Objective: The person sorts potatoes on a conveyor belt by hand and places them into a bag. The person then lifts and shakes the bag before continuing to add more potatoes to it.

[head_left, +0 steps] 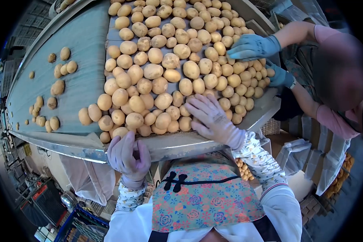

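Dozens of potatoes [153,71] crowd the counter [181,144] in front of us. Our right hand [211,119] lies on those at the near edge, its grip wide, fingers spread flat and closed on nothing. Our left hand [129,159] sits at the counter's rim just below a potato, its grip half-curled with nothing seen in it. A few potatoes lie apart on the belt [84,44]. A co-worker's blue gloves [252,47] touch the far pile. We judge most of the pile is yet to be handled.
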